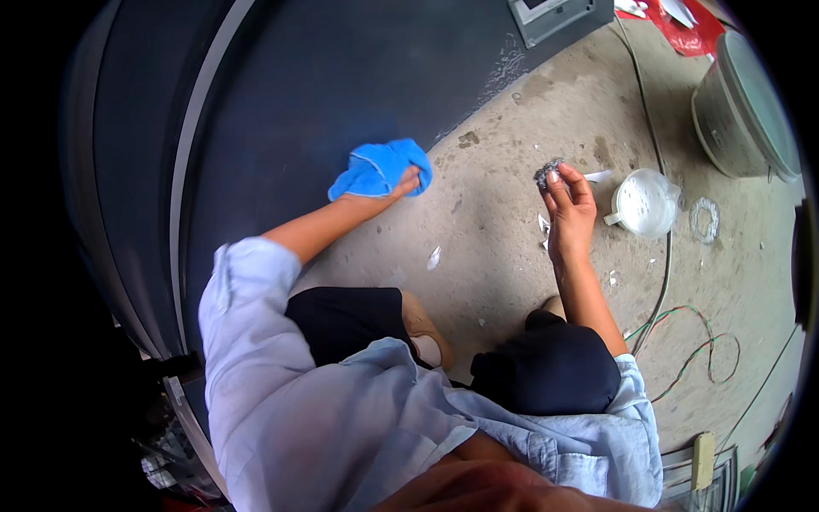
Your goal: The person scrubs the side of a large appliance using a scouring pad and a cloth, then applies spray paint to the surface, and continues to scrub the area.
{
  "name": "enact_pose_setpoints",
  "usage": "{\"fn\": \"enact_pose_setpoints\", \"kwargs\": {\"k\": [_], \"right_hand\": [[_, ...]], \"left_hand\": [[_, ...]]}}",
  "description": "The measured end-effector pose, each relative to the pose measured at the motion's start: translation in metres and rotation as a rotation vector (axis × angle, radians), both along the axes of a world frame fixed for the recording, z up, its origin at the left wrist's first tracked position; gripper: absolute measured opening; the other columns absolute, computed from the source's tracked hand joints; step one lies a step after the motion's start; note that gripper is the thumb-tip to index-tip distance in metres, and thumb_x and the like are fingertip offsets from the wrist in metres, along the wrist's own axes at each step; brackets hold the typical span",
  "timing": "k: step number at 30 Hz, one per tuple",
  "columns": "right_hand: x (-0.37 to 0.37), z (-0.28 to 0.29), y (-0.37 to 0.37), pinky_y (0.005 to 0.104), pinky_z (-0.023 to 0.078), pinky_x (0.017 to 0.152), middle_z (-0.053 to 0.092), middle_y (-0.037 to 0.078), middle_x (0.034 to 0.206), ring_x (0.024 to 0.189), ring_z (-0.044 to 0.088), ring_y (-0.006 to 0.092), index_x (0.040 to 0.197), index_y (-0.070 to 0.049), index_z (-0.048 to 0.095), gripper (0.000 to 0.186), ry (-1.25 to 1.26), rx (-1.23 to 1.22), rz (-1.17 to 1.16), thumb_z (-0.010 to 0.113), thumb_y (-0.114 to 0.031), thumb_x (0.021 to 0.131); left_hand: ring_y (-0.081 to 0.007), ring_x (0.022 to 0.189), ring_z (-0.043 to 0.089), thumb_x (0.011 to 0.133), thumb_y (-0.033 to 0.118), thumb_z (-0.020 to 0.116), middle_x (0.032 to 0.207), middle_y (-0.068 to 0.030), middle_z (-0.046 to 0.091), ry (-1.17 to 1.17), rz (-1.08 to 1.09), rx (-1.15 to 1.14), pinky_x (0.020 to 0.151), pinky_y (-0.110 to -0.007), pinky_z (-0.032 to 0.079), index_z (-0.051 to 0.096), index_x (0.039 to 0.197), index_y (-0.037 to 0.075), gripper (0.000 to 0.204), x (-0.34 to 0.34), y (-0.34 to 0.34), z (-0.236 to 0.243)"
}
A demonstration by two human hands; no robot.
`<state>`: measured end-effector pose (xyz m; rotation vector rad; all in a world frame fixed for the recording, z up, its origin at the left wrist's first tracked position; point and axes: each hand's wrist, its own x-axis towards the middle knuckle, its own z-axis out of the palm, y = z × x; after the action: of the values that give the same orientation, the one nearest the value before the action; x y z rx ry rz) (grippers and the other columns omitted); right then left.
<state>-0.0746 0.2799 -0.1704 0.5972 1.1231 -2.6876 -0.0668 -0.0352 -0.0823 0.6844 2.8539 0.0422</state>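
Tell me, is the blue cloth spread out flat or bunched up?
Bunched up: the blue cloth shows folds and creases, its edges gathered around the left hand rather than laid out flat.

A hand could pass over the floor [490, 200] between the left grip [401, 183] and the right grip [570, 205], but the panel [264, 102] bars the left grip's left, and jug [646, 205], cable [653, 141] and bucket [725, 119] the right grip's right.

I crouch over stained concrete floor [503, 273] — a big bucket [725, 119] and red sheet [695, 36] toward its far right corner, a jug [674, 205] nearer me, grey cable [669, 256], loose red-and-green wire [711, 350] along the right edge — white scraps [434, 258] scattered about.
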Motion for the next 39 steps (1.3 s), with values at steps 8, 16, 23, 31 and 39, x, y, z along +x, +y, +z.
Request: {"fn": "enact_pose_setpoints", "kwargs": {"k": [8,16,23,31,39], "right_hand": [[-0.008,0.008,-0.007,0.0283,0.053,0.087,0.064,0.006,0.106,0.097,0.062,0.013,0.111,-0.002,0.064,0.024,0.014,-0.033,0.023,0.07,-0.007,0.089],[-0.017,-0.001,0.011,0.0288,0.054,0.089,0.065,0.007,0.107,0.096,0.063,0.0135,0.111,-0.001,0.063,0.023,-0.037,-0.022,-0.081,0.07,-0.007,0.09],[-0.019,0.003,0.024,0.0298,0.053,0.092,0.062,0.005,0.109,0.1,0.062,0.0134,0.112,-0.002,0.062,0.023,-0.066,-0.013,-0.071,0.068,-0.005,0.09],[-0.016,0.012,0.033,0.0291,0.053,0.091,0.062,0.005,0.109,0.1,0.062,0.0131,0.113,-0.002,0.061,0.024,-0.049,-0.005,-0.08,0.068,-0.005,0.09],[-0.013,0.017,0.034,0.0307,0.053,0.092,0.062,0.005,0.109,0.1,0.062,0.0142,0.112,-0.002,0.061,0.023,-0.034,-0.022,-0.084,0.069,-0.005,0.09]], "left_hand": [[-0.031,0.119,0.052,0.087,0.017,0.065,0.124,-0.013,0.06,0.877,-0.287,-0.383,0.102,-0.04,0.04,0.064,0.119,0.007,0.033,-0.156,0.078,0.157],[-0.0344,0.141,0.032,0.089,0.028,0.06,0.149,-0.0153,0.041,0.491,-0.325,-0.196,0.118,-0.045,0.022,0.047,0.14,0.006,0.056,-0.224,0.123,0.028],[-0.0322,0.134,0.042,0.084,0.017,0.067,0.141,-0.0124,0.05,0.226,-0.222,0.202,0.113,-0.04,0.032,0.054,0.133,0.008,0.051,-0.252,0.113,-0.122],[-0.0305,0.081,0.064,0.084,0.018,0.064,0.089,-0.0157,0.067,0.008,-0.005,0.282,0.074,-0.04,0.05,0.064,0.088,0.009,0.01,-0.24,0.145,-0.131],[-0.0347,0.073,0.061,0.081,0.013,0.06,0.079,-0.0175,0.063,-0.226,0.063,0.136,0.068,-0.041,0.048,0.061,0.078,0.006,0.008,-0.157,0.085,-0.123]]}}
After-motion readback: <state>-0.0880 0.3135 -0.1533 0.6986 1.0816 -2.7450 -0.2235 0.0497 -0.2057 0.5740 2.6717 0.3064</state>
